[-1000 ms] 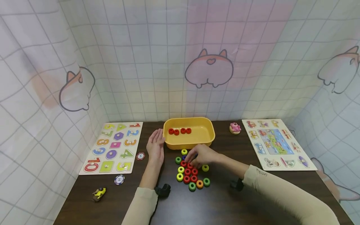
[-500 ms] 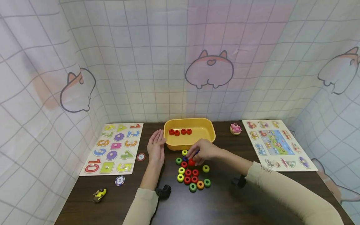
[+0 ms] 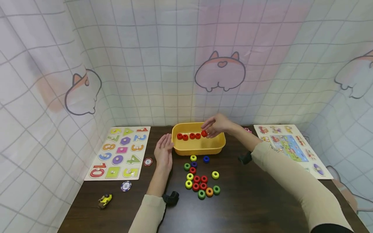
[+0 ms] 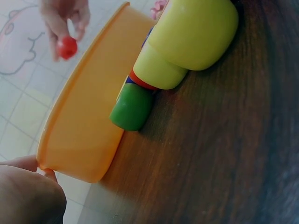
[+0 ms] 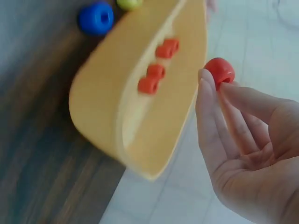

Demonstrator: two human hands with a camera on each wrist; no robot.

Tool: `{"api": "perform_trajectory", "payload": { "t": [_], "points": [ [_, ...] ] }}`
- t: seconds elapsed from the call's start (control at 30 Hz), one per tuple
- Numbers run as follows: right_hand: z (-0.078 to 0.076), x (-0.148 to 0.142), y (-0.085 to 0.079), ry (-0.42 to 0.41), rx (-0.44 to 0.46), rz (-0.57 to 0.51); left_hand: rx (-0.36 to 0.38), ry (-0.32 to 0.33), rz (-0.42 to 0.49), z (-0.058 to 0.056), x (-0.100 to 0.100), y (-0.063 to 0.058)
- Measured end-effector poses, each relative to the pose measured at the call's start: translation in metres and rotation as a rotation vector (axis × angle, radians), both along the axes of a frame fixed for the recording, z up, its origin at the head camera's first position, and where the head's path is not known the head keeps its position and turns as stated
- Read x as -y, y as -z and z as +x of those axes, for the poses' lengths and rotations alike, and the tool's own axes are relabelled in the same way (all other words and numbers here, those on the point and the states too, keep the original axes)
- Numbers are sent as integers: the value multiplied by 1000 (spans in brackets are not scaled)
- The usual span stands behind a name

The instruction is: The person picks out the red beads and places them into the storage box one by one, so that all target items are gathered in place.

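Red bead (image 3: 204, 133), moved over yellow tray (image 3: 199, 151)

From here I can read the numerals on the number board (image 3: 141, 153) at the left of the tabletop (image 3: 247, 207). Down its left column I get a yellow 6 (image 3: 115, 131), green 7 (image 3: 113, 138), orange 8 (image 3: 108, 147), blue 9 (image 3: 107, 156) and red 10 (image 3: 97, 172). Its right column gives me a red 1 (image 3: 142, 129), blue 2 (image 3: 140, 138), orange 3 (image 3: 137, 148), green 4 (image 3: 133, 160) and yellow 5 (image 3: 130, 172). Just beside the board, the red-rimmed chip (image 3: 148, 161) looks to me like it bears a 5; the blue-and-white chip (image 3: 126, 186) appears to show 10. Lettering on the right sleeve (image 3: 291, 178), near its cuff, is too small for me to make out.
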State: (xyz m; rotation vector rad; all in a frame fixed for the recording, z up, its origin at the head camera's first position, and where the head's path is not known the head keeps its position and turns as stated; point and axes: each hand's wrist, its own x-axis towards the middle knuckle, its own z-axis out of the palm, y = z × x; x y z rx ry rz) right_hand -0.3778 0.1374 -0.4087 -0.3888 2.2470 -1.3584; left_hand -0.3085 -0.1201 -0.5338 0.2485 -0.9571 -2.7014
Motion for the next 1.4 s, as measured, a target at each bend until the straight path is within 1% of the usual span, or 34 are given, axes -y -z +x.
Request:
{"api": "perform_trajectory", "payload": {
  "t": [0.07, 0.17, 0.3, 0.4, 0.47, 0.57, 0.63, 0.73, 0.87, 0.93, 1.0, 1.1, 1.2, 1.3, 1.4],
  "points": [
    [-14, -2, 3, 40, -5, 32, 2, -8, -1, 0, 0, 0],
    [-32, -2, 14, 105, -13, 86, -4, -19, -7, 1, 0, 0],
    [-51, 2, 34, 168, -39, 167, -8, -14, -15, 1, 0, 0],
    [-61, 9, 49, 185, -66, 254, 0, -13, -27, 0, 1, -1],
    [-64, 12, 57, 193, -92, 314, 3, -13, -35, 0, -1, -1],
    [-66, 17, 66, 195, -132, 373, 0, -18, -38, 1, -2, -2],
    [-66, 20, 69, 198, -147, 389, -1, -16, -35, 1, -2, -2],
    [-63, 22, 70, 202, -145, 387, -3, -15, -29, 0, -2, -1],
    [-54, 18, 63, 189, -150, 356, -13, -15, -19, -1, -1, 0],
    [-45, 15, 57, 165, -159, 317, -15, -13, -13, -1, -1, 1],
    [-34, 11, 48, 122, -174, 270, -17, -9, -4, 0, 0, 2],
    [-13, 6, 34, 45, -170, 168, -20, -8, 5, 0, 0, 2],
    [13, 3, 22, -31, -157, 108, -21, -9, 6, 1, -1, 1],
    [38, 2, 16, -113, -140, 96, -22, -8, 3, 2, -2, -1],
    [62, 3, 18, -186, -74, 57, -24, -7, -7, 1, -1, -1]
  ]
}}
